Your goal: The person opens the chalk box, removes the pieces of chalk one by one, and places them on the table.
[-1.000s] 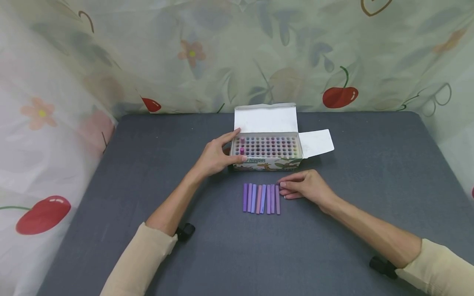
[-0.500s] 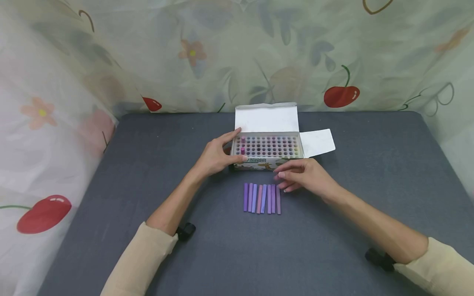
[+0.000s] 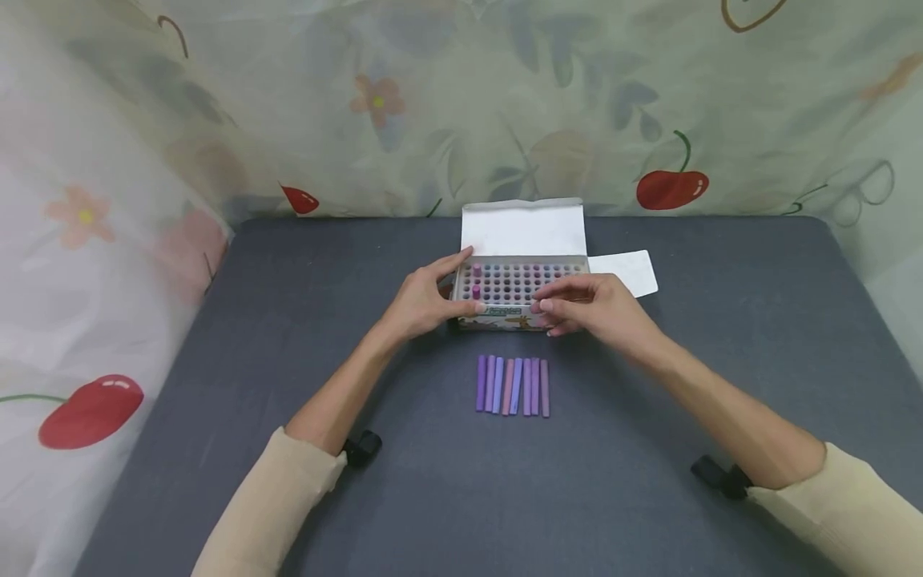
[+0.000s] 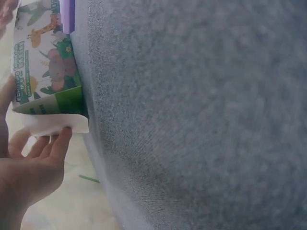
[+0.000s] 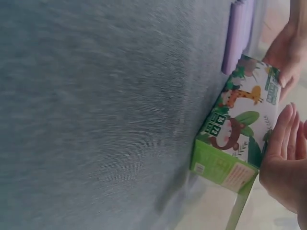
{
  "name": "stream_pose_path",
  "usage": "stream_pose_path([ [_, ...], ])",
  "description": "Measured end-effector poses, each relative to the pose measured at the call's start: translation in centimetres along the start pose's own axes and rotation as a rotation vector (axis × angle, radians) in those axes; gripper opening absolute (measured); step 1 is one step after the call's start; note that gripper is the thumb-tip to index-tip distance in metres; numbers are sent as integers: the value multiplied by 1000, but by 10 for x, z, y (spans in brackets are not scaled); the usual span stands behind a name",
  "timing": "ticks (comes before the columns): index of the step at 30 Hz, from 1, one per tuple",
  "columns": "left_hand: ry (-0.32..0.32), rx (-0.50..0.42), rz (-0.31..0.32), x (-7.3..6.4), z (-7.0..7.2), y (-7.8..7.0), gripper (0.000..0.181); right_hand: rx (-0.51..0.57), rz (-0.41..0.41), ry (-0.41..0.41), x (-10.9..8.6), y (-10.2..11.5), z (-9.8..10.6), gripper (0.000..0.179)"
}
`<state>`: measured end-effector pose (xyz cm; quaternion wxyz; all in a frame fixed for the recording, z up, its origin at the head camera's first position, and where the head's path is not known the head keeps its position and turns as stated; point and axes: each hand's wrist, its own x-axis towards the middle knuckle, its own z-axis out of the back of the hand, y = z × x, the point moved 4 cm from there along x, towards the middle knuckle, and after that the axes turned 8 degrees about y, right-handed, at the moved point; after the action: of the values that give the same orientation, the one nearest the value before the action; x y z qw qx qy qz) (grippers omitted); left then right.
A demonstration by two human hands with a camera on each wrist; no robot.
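Observation:
An open cardboard chalk box (image 3: 497,320) with printed animals stands towards the back of the table. My left hand (image 3: 421,303) grips its left end, thumb on the front edge; in the left wrist view its fingertips press a white end flap (image 4: 53,123). Inside, rows of small round holes show, and two magenta chalk sticks (image 3: 477,292) stick up at the left. My right hand (image 3: 602,308) hovers at the box's front right edge, fingers loosely extended, with nothing visible in them. Several purple, blue and pink chalk sticks (image 3: 535,387) lie side by side in front of the box.
The box's white lid (image 3: 523,228) stands up at the back, and a white side flap (image 3: 634,272) extends to the right, partly behind my right hand. Grey cloth covers the table (image 3: 433,497). A printed curtain (image 3: 360,152) hangs behind it.
My right hand has left the right end of the chalk row and moved up to the box's front right edge. The left hand and the lying chalk sticks stay put.

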<state>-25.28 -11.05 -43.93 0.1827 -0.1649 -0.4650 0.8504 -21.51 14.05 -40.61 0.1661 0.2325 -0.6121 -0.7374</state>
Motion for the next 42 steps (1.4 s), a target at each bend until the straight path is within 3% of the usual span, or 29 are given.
stream_pose_path([
  [7,7,-42,-6,0,1,-1,88,-37,42,-14,16,9,-2,31],
  [17,16,69,3,0,7,-3,90,-64,76,-32,38,14,-3,28],
  [27,50,59,-3,-4,8,-3,89,-124,79,-6,58,12,-8,27],
  [31,73,48,1,-5,8,-3,89,-112,90,18,65,11,-13,26],
  [42,73,-25,-15,-5,4,-4,88,-265,145,144,77,11,-27,27],
])
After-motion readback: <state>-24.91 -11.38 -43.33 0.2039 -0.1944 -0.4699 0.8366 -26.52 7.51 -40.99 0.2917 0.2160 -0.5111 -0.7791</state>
